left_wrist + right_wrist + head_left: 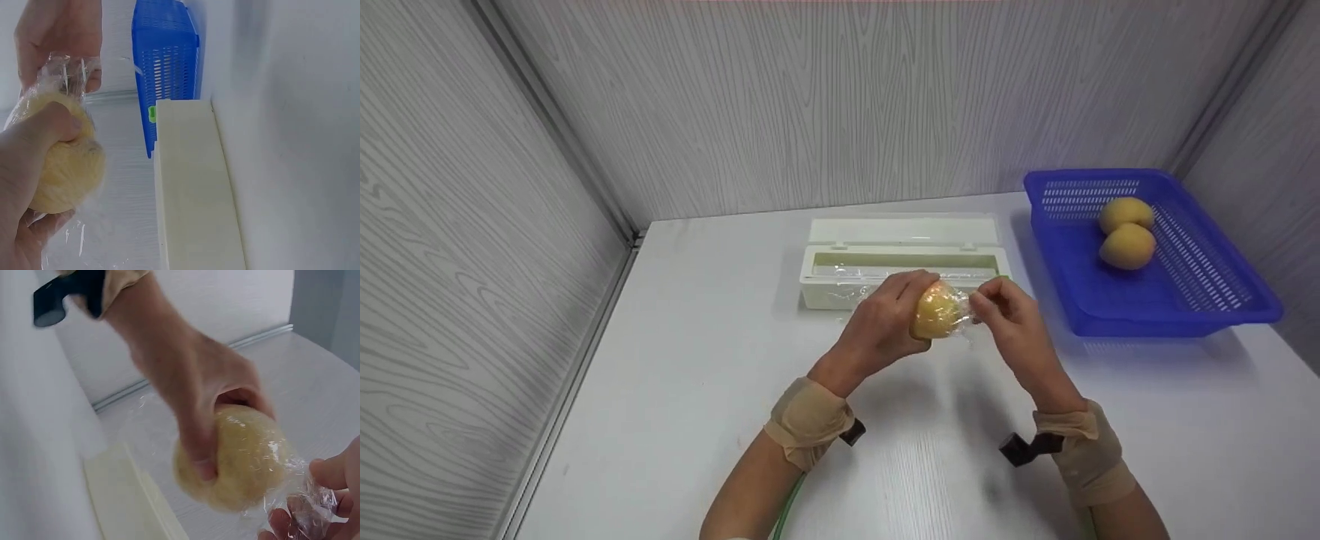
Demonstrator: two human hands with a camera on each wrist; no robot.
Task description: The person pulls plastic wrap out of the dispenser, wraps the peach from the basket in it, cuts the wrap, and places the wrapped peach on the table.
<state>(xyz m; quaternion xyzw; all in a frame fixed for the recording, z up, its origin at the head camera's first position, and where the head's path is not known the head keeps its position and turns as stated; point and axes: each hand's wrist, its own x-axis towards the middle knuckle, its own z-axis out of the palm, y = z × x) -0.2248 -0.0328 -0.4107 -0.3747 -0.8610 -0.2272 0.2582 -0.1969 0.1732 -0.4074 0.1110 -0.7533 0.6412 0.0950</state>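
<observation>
In the head view my left hand (883, 319) grips a yellow peach (936, 313) above the table, its thumb pressed on the fruit in the left wrist view. Clear cling film (274, 450) covers the peach and bunches together at its right side. There my right hand (1018, 334) pinches the gathered end of the film (308, 506) between thumb and fingers. Loose film also trails from the other side of the peach. Just behind the hands stands a white cling film dispenser box (829, 295), lid raised, its near side partly hidden by my left hand.
A blue plastic basket (1140, 325) stands at the right of the white table (690, 315). Inside lie two more peaches, one behind (1126, 214) and one in front (1128, 247). Grey wood-grain panels (780, 105) close off the back and sides.
</observation>
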